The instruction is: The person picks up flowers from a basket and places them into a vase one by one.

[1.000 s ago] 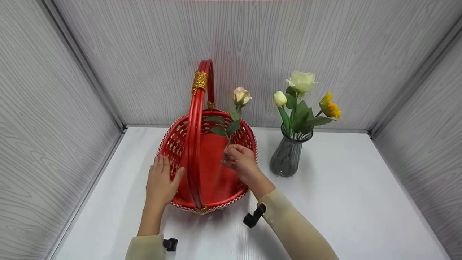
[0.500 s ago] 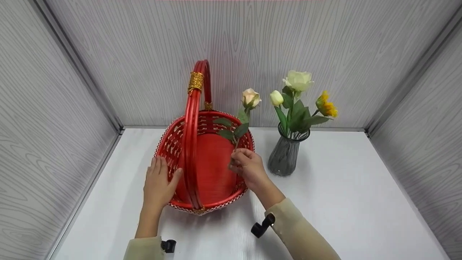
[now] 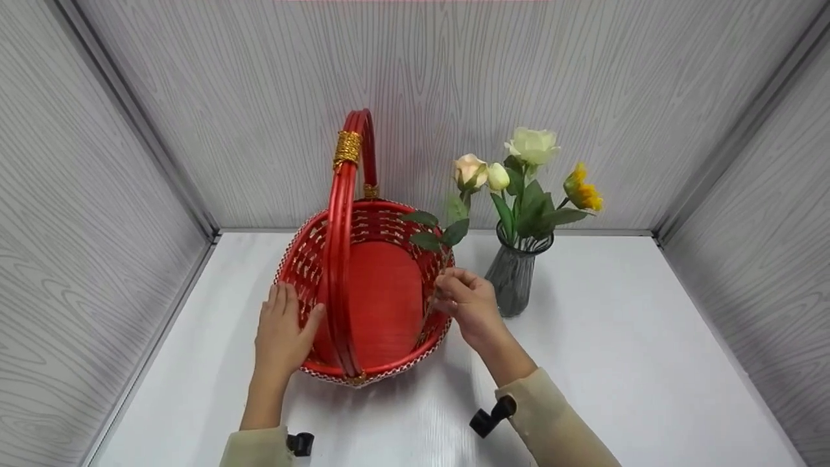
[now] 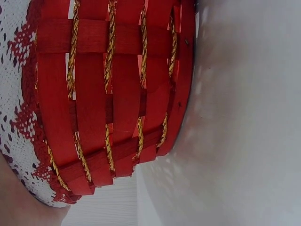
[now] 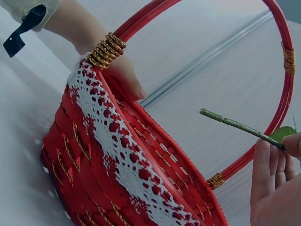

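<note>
In the head view a red woven basket (image 3: 386, 298) with a tall arched handle stands on the white table. My left hand (image 3: 283, 337) rests on its left rim, fingers straight and thumb reaching inside. Between thumb and fingertips my right hand (image 3: 472, 308) pinches the stem of a peach rose (image 3: 469, 174), over the basket's right rim. The bloom points up and away, level with the vase flowers. From the right wrist, the cut end of the rose stem (image 5: 235, 123) sticks out past the fingers, above the basket's opening.
Right of the basket stands a grey glass vase (image 3: 513, 279) holding a white rose (image 3: 533, 145), a pale tulip (image 3: 498, 176) and a yellow flower (image 3: 581, 189). White lace (image 5: 117, 146) trims the basket's rim. Grey wood-grain panels (image 3: 259, 97) enclose the back and sides.
My right hand has moved to the right with the peach rose, from over the basket's middle to its right rim near the vase. My left hand stays on the left rim.
</note>
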A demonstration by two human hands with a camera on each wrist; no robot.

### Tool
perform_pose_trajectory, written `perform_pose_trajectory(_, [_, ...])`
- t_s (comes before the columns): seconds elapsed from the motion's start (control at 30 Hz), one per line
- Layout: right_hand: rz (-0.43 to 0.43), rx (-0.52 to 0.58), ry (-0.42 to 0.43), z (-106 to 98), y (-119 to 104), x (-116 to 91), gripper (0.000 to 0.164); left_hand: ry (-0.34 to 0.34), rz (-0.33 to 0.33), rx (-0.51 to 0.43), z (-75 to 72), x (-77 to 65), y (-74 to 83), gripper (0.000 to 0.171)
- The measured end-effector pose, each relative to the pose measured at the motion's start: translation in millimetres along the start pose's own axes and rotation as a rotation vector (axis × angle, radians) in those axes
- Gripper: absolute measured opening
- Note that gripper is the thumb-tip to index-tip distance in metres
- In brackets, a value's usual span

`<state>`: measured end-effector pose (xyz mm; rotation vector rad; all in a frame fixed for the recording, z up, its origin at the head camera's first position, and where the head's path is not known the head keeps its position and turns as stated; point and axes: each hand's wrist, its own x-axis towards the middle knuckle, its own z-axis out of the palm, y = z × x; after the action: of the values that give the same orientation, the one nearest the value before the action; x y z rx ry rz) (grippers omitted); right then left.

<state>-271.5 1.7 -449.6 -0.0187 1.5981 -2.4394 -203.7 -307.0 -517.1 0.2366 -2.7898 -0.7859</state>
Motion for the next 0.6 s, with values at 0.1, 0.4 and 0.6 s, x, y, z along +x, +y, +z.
perform_pose_trajectory(0.1, [-0.027, -0.013, -0.024, -3.5, -3.0, -7.7, 0.004, -0.012, 0.001, 0.005, -1.1, -0.4, 0.4, 0.089])
perform_pose_trajectory(0.4, [-0.125, -0.075, -0.030, -18.6, -14.3, -21.3, 0.007, 0.000, 0.009, 0.004, -0.6, 0.5, 1.0, 0.089])
perform_pose_trajectory(0.6, [-0.138, -0.065, 0.064, -34.0, -31.3, -16.4, 0.009, 0.005, 0.005, -0.005, 0.8, 0.1, -0.9, 0.090])
